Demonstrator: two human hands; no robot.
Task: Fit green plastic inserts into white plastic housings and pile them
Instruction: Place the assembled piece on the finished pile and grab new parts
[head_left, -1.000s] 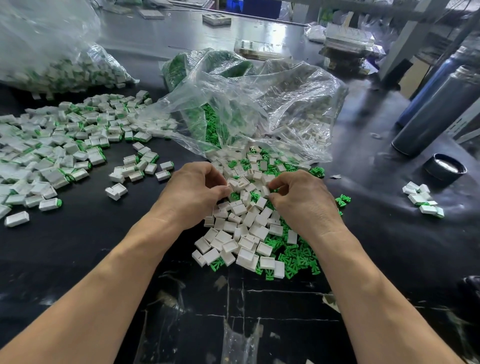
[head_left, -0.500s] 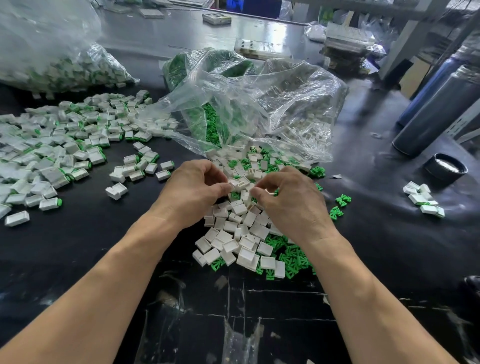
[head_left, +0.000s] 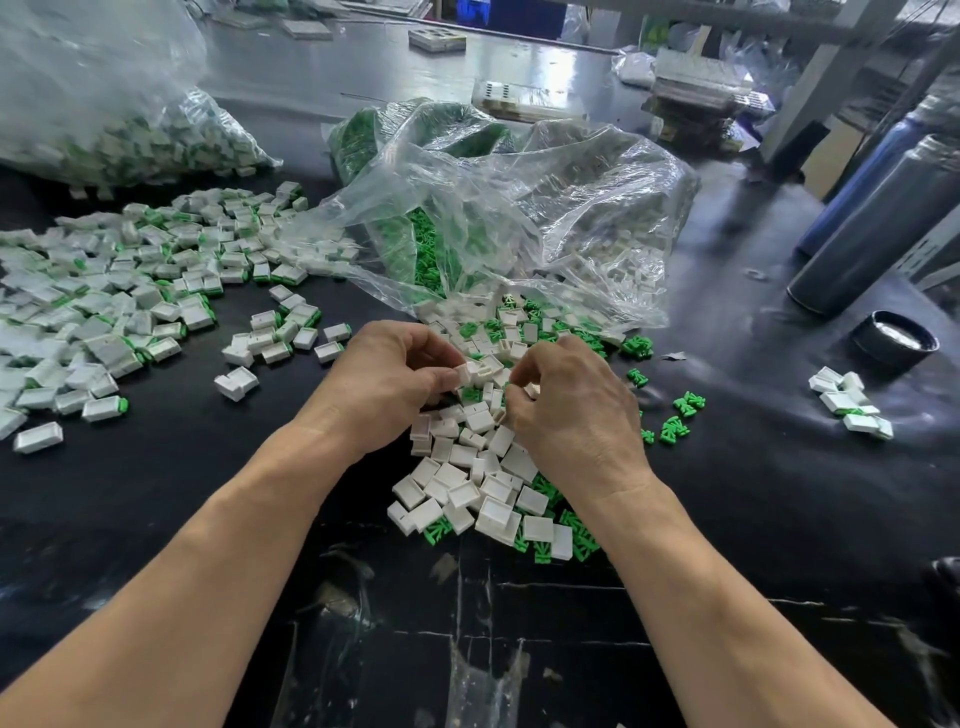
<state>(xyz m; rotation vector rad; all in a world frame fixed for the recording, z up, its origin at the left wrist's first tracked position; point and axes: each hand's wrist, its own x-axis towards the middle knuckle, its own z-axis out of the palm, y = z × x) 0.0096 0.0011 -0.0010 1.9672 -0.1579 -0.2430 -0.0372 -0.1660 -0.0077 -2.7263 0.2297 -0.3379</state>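
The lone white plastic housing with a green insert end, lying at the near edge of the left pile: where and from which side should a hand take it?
Judging by its pose, pinch the white plastic housing with the green insert end across its two long side walls, coming from above. It lies flat on the black table, apart from its neighbours, so fingers should fit both sides. Avoid the protruding green end.

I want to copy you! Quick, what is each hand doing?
Left hand: fingers pinch a white housing.
Right hand: fingers curled over the loose parts pile; what they hold cannot be told.
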